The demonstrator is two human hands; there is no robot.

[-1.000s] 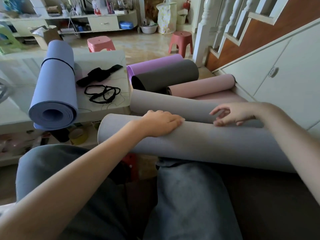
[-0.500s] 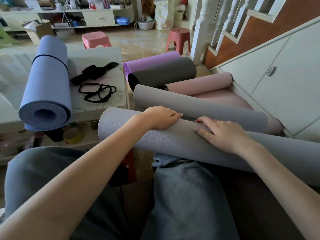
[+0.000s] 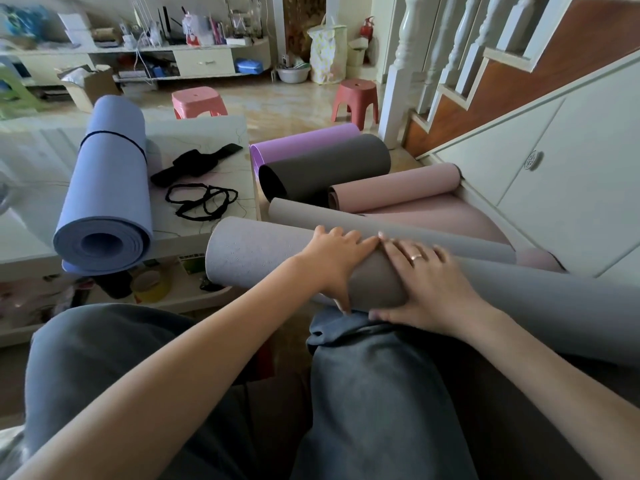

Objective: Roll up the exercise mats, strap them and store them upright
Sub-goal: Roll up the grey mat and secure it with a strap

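The grey mat [image 3: 249, 252] lies across the person's lap, directly under the fingers of both hands, long axis running from the open left end beyond the left fingertips to the lower right past the right wrist. The unrolled remainder [image 3: 398, 225] extends just beyond the fingertips, away from the body. The left hand [image 3: 334, 261] and right hand [image 3: 427, 282] press side by side on the roll, index fingertips almost touching; each hand lies spread, fingers over the top and thumb low on the near side, cupping the roll rather than pinching it. The black straps [image 3: 202, 200] lie on the table [image 3: 20, 244] well left of the left fingers, so the left hand is nearer for strapping.
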